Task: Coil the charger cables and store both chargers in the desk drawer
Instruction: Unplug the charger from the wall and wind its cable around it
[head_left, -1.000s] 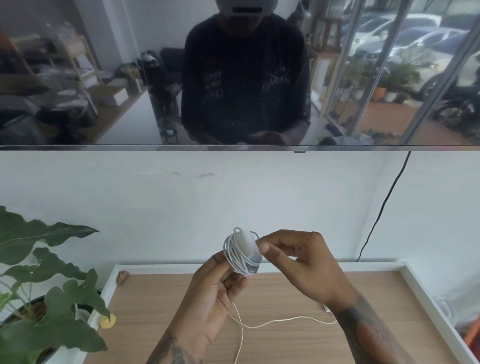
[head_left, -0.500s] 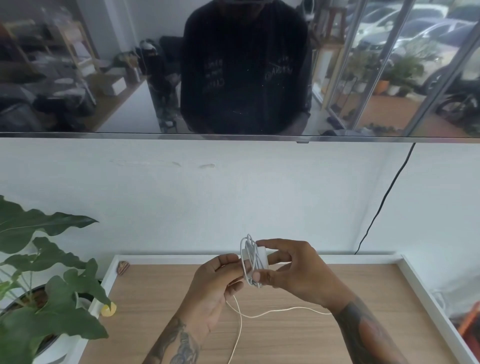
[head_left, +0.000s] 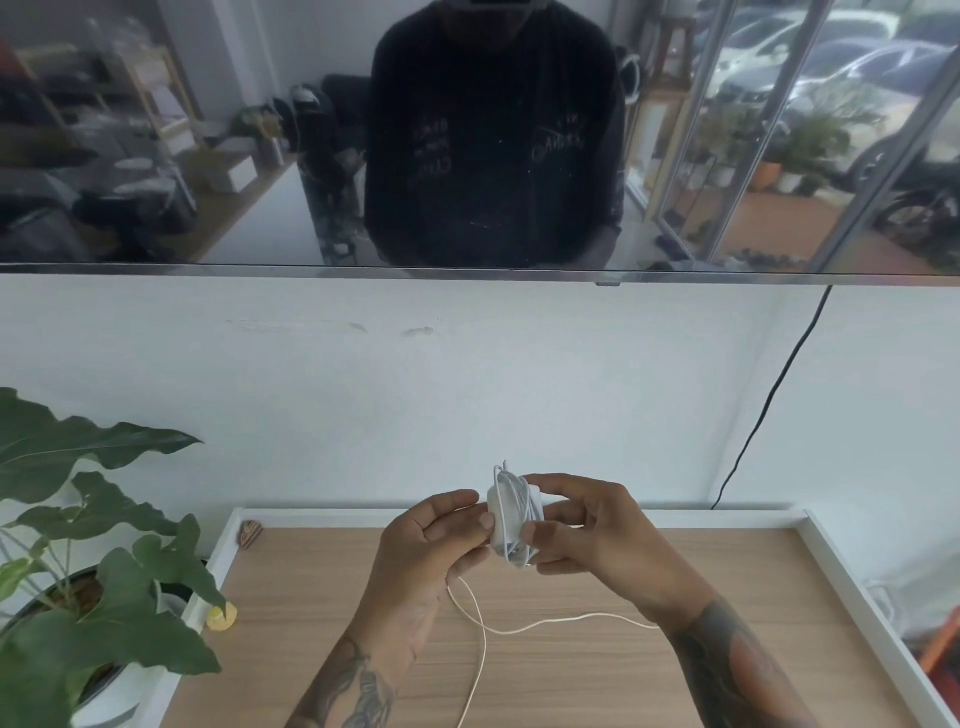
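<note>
A white charger (head_left: 511, 514) with its white cable wound around it in several turns is held edge-on above the wooden desk top (head_left: 571, 675). My left hand (head_left: 436, 545) pinches its left side with thumb and fingers. My right hand (head_left: 587, 525) grips its right side from top and bottom. The loose end of the cable (head_left: 545, 623) hangs down from under my left hand, loops across the desk toward my right forearm, and a second strand runs off the bottom edge. No second charger or drawer is in view.
The desk has a raised white rim (head_left: 852, 566). A potted plant (head_left: 88, 561) with large green leaves stands at the left edge. A small shell-like object (head_left: 250, 534) lies at the back left corner. A black cord (head_left: 769, 395) hangs down the wall from the dark screen (head_left: 467, 135) above.
The charger has been turned from showing its flat face to edge-on, and both hands have lowered toward the desk. My left hand shifted from cupping below to pinching the side.
</note>
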